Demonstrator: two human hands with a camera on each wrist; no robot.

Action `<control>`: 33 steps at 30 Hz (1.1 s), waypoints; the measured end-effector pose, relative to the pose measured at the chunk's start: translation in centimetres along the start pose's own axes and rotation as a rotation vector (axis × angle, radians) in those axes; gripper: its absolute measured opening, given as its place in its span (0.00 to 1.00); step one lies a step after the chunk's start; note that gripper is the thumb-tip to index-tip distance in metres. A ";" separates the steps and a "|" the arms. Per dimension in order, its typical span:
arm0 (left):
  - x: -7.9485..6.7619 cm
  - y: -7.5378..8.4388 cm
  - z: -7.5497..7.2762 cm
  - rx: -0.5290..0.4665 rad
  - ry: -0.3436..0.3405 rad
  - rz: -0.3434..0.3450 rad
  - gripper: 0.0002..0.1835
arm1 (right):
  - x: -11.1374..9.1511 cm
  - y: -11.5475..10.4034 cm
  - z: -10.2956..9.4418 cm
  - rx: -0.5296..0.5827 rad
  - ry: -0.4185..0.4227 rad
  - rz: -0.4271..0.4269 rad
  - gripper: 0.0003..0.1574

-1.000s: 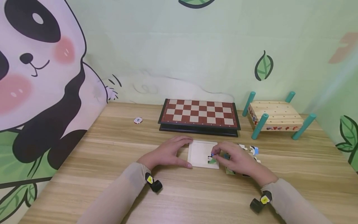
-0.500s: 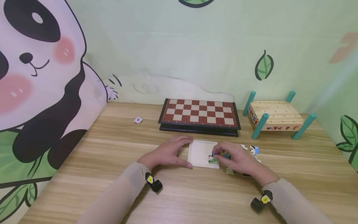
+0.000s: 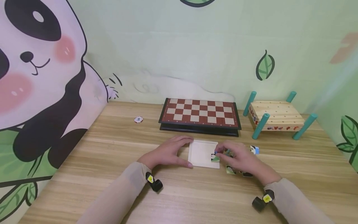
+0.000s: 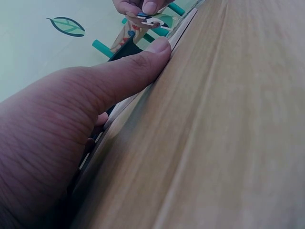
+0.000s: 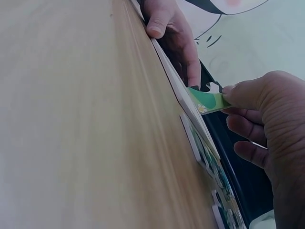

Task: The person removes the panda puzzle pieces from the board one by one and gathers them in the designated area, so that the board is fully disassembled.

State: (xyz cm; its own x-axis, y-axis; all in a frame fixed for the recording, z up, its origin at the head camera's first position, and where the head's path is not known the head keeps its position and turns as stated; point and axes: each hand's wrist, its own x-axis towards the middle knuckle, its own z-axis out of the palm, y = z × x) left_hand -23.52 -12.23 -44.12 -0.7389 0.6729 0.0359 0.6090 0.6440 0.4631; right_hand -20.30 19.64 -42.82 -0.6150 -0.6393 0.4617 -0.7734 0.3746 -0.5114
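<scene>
A shallow white tray (image 3: 199, 154) lies on the table in the head view. My left hand (image 3: 169, 152) is spread at its left side, thumb at the near corner and fingertips at the far one. In the left wrist view the left thumb (image 4: 138, 69) lies straight along the tray's edge. My right hand (image 3: 236, 155) pinches a jigsaw puzzle piece (image 3: 214, 158) over the tray's right side. The right wrist view shows that puzzle piece (image 5: 208, 100), green with a small flower, tilted at the tray rim. More puzzle pieces (image 3: 230, 170) lie beside the tray, partly hidden under the right hand.
Behind the tray stands a folded chessboard (image 3: 199, 112) with a black case. A wooden peg stand (image 3: 277, 115) with teal legs is at the back right. One poker chip (image 3: 138, 119) lies at the back left. A panda-printed wall (image 3: 139, 56) borders the table.
My right hand has shifted slightly to the right with the puzzle piece, toward the tray's right edge. The left hand has stayed in place.
</scene>
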 end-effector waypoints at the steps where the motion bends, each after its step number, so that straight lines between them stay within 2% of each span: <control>1: 0.0 0.0 0.0 0.001 0.000 0.000 0.57 | 0.0 0.0 -0.1 -0.001 0.003 0.000 0.11; 9: 0.0 0.0 0.1 0.009 0.001 0.000 0.58 | -0.1 0.0 -0.5 0.014 0.015 0.034 0.10; 16: 0.1 -0.1 0.1 0.003 0.003 0.004 0.57 | -0.6 -0.1 -1.0 0.062 0.052 0.178 0.09; 19: 0.1 -0.1 0.1 0.003 0.004 0.007 0.57 | -0.7 -0.1 -1.2 0.075 0.054 0.203 0.08; 25: 0.0 -0.2 0.1 -0.002 0.009 0.024 0.57 | -1.0 -0.3 -1.6 0.077 0.064 0.221 0.09; 33: 0.0 -0.1 0.0 -0.005 0.007 0.017 0.57 | -1.5 0.0 -2.1 0.054 0.100 0.200 0.11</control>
State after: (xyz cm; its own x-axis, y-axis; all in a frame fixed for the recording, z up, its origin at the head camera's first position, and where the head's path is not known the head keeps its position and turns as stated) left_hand -23.53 -12.30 -44.15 -0.7306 0.6810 0.0495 0.6198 0.6310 0.4666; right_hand -19.70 21.97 -41.99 -0.7692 -0.4851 0.4159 -0.6272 0.4486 -0.6367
